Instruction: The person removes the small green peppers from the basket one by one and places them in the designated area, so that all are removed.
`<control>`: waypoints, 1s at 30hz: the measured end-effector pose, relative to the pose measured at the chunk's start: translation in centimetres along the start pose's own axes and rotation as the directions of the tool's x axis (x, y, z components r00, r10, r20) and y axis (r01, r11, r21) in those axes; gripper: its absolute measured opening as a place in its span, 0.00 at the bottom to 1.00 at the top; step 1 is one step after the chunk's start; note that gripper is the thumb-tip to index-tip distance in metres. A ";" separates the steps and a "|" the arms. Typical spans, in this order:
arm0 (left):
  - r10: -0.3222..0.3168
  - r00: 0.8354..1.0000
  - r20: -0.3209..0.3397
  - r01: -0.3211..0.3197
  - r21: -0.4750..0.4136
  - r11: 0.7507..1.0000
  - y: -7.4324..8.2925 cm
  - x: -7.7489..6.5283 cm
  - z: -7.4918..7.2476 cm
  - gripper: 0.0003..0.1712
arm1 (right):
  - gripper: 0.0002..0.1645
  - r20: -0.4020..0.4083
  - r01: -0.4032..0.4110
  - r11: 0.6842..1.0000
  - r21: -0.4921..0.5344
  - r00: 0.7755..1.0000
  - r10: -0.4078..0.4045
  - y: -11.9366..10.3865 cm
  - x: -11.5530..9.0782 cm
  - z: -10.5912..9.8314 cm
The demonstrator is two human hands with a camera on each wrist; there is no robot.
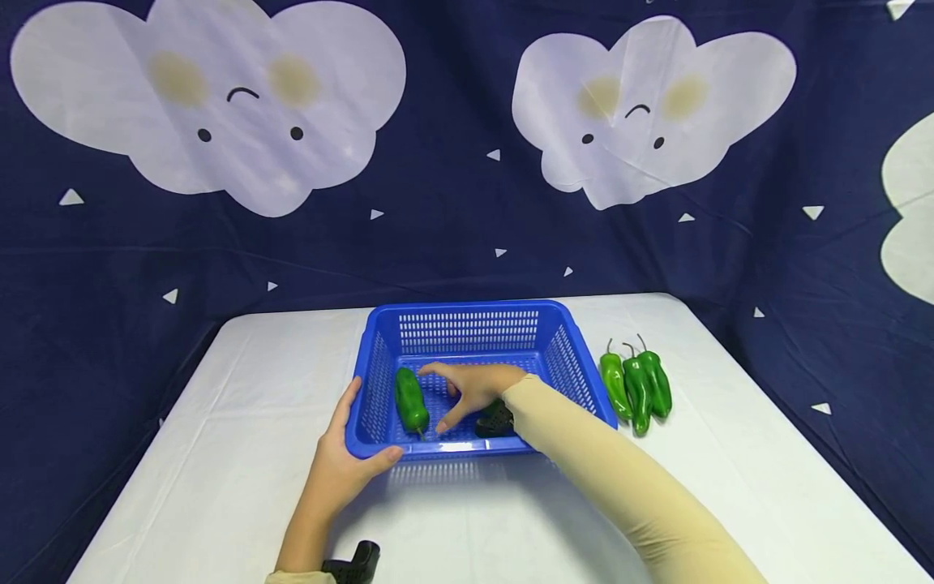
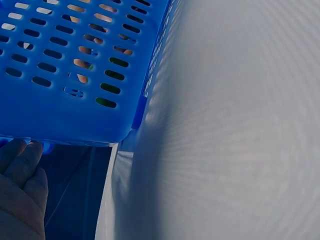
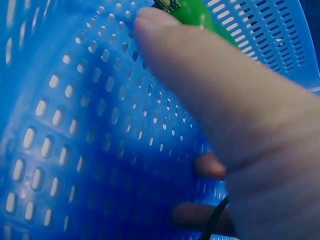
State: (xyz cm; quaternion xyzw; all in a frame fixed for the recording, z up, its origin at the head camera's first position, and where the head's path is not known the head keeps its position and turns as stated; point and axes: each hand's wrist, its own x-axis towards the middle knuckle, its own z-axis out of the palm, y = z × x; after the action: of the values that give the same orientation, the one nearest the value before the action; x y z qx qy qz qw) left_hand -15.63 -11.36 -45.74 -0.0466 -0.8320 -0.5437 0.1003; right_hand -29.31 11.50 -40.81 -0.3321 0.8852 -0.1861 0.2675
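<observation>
A blue perforated plastic basket [image 1: 467, 307] stands on the table. My left hand [image 1: 341, 464] holds its near left corner, thumb over the front rim and fingers along the left side. In the left wrist view, the fingertips [image 2: 31, 150] meet the basket's edge. Inside the basket lies a green pepper [image 1: 411, 401], stem toward me. My right hand [image 1: 470, 388] reaches in just right of that pepper, thumb and index finger spread apart, apparently holding nothing. The right wrist view shows the pepper [image 3: 195, 12] beyond the thumb. A dark green patch under the right wrist is mostly hidden.
Three green peppers [image 1: 637, 389] lie side by side on the white-covered table [image 1: 255, 389], right of the basket. Behind the table hangs a dark blue cloth [image 1: 452, 162] with cloud shapes. A black wrist camera [image 1: 496, 420] sits low inside the basket.
</observation>
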 end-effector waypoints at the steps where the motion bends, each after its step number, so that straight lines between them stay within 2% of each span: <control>1: -0.002 1.000 0.000 0.002 0.002 1.000 0.0 0.0 0.0 0.66 | 0.60 0.007 -0.003 1.000 -0.008 1.000 0.003 0.0 -0.1 0.0; 10: -0.011 1.000 0.001 0.011 -0.014 1.000 0.0 0.0 0.0 0.67 | 0.61 0.006 -0.035 0.994 -0.105 0.999 0.035 0.3 -1.0 -0.2; 16: -0.009 1.000 0.000 0.009 -0.019 1.000 0.1 0.1 -0.2 0.66 | 0.54 -0.002 -0.137 0.969 -0.207 0.990 0.140 0.3 -2.1 -0.9; 22: -0.015 1.000 -0.002 0.015 -0.015 1.000 0.1 0.1 -0.2 0.66 | 0.45 -0.010 -0.184 0.941 -0.285 0.982 0.189 0.8 -3.3 -1.6; 25: -0.010 1.000 -0.004 0.010 -0.008 1.000 0.0 0.1 -0.1 0.66 | 0.40 -0.021 -0.178 0.933 -0.314 0.983 0.181 1.3 -3.9 -1.8; 30: -0.009 1.000 -0.003 0.009 -0.005 1.000 0.0 0.0 -0.1 0.66 | 0.35 -0.066 -0.152 0.941 -0.302 0.988 0.139 2.2 -4.9 -2.0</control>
State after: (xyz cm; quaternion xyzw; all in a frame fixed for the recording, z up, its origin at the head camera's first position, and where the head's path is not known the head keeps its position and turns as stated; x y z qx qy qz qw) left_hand -15.62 -11.45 -45.68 -0.0422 -0.8308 -0.5461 0.0992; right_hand -28.49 16.80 -38.62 -0.2990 0.9311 -0.0338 0.2062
